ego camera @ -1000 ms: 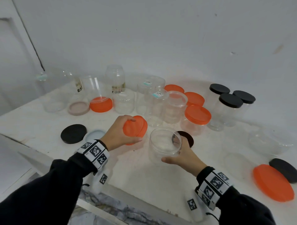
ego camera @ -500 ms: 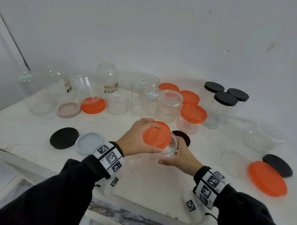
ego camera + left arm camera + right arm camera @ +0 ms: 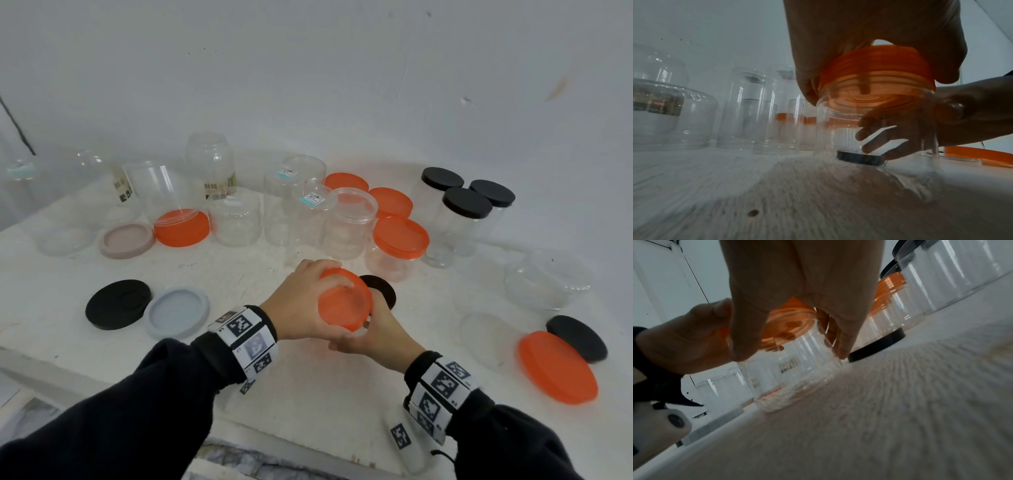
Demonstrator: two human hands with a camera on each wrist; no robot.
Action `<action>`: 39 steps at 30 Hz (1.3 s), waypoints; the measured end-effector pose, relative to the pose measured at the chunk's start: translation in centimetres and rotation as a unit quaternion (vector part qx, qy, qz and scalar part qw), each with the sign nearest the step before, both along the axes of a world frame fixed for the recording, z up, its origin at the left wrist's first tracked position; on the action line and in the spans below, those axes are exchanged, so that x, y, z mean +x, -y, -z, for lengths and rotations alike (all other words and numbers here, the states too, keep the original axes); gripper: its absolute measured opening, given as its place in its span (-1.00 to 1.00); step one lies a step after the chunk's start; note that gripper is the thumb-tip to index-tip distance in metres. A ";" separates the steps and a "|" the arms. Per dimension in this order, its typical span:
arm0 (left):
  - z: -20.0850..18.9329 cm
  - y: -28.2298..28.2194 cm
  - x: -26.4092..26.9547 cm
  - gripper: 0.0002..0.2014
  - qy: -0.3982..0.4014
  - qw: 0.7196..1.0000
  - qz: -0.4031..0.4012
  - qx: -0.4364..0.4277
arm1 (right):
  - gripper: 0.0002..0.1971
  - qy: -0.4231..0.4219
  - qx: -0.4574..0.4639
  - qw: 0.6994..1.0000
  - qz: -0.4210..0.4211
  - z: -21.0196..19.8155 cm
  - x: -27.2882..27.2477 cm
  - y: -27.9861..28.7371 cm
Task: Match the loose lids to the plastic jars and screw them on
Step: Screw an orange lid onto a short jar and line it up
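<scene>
Head view showed the left hand point(image 3: 301, 301) cupping one orange lid point(image 3: 344, 303) over a clear jar point(image 3: 875, 129) on the worktop point(image 3: 308, 394); three black-lidded jars point(image 3: 467, 205) stood behind. Left-wrist view: lid seated on jar. Right-wrist view: right hand point(image 3: 801, 288) wrapped the jar's side.

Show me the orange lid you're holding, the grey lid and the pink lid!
orange lid point(image 3: 344, 303): head view, its flat top.
grey lid point(image 3: 177, 311): head view, its sunken middle.
pink lid point(image 3: 126, 240): head view, its sunken middle.
</scene>
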State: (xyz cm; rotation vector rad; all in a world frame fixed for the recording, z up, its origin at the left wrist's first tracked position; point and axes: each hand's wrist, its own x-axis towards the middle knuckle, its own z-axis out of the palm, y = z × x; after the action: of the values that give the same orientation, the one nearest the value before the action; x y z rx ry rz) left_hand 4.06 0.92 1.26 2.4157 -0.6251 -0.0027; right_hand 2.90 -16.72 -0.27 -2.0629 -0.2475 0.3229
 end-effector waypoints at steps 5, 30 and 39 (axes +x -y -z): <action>-0.2 -0.4 0.0 -0.05 -0.043 0.998 0.019 -0.035 | 0.05 -0.003 0.003 1.000 -0.017 -0.3 -0.3 0.0; 2.2 -2.8 0.3 -0.06 -0.247 0.948 -0.028 -0.199 | 0.04 0.104 -0.432 0.845 -0.297 -8.3 3.1 -3.2; 2.3 -2.8 0.4 0.05 -0.236 0.953 -0.026 -0.189 | -0.01 0.119 -0.435 0.842 -0.297 -8.8 3.6 -3.5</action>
State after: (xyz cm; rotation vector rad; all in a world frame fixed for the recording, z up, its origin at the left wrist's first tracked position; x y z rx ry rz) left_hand 4.43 3.74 -1.00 1.9567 -0.3045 -0.3921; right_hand 6.46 -13.25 8.51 -2.8938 -1.0701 0.6397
